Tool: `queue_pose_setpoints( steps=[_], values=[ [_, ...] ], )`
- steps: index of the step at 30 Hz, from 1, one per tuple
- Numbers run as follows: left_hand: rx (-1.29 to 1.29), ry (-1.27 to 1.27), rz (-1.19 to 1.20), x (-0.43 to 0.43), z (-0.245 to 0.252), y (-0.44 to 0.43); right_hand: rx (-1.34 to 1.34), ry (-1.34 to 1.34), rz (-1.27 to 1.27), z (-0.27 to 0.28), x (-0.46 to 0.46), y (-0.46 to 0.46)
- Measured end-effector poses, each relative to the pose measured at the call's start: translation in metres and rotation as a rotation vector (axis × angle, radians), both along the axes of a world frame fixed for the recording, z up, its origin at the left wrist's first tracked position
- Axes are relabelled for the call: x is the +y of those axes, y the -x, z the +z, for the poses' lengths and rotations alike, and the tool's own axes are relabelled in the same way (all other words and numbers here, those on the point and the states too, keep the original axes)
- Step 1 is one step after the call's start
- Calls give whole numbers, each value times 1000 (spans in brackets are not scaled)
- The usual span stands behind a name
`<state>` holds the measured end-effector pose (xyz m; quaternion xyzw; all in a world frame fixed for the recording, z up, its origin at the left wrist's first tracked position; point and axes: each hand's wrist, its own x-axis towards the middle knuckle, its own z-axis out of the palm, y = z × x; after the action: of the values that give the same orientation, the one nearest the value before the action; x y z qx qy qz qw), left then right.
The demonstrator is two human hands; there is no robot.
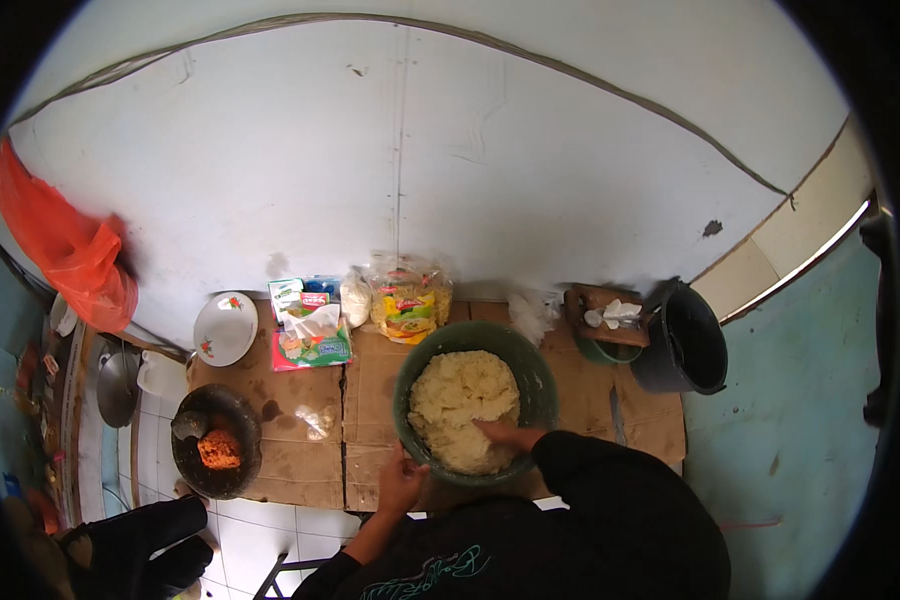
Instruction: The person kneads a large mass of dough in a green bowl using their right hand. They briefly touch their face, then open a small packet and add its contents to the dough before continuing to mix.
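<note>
A green plastic basin (474, 334) stands before me on a cardboard-covered table, filled with a pale, crumbly, dough-like mass (461, 397). My right hand (506, 436) is pressed into the right part of the mass; some of its fingers are hidden in it. At the basin's lower left rim, my left hand (403, 480) touches or grips the edge with bent fingers.
A stone mortar (232, 409) with a pestle (190, 425) and red-orange paste (219, 450) stands left. Behind are a floral plate (225, 330), tissue pack (313, 349), bagged noodles (409, 307), a wooden board (581, 300) and black bucket (664, 352). Another person's dark-clothed legs (150, 529) show lower left.
</note>
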<state>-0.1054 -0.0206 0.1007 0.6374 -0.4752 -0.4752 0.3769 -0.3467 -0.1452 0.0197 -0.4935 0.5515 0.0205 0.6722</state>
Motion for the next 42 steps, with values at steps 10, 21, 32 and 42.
queue_pose_setpoints(
  steps=[10,21,32,42],
  values=[
    [-14,-11,-11,-2,8,-2,-853,-528,-1140,90,-20,-97],
    [12,-53,22,-3,7,1,440,1266,687,89,-17,-107],
    [-23,-31,29,2,4,3,512,237,615,68,-56,-65],
    [48,-62,15,0,3,0,343,1097,233,84,-30,28]
  ],
)
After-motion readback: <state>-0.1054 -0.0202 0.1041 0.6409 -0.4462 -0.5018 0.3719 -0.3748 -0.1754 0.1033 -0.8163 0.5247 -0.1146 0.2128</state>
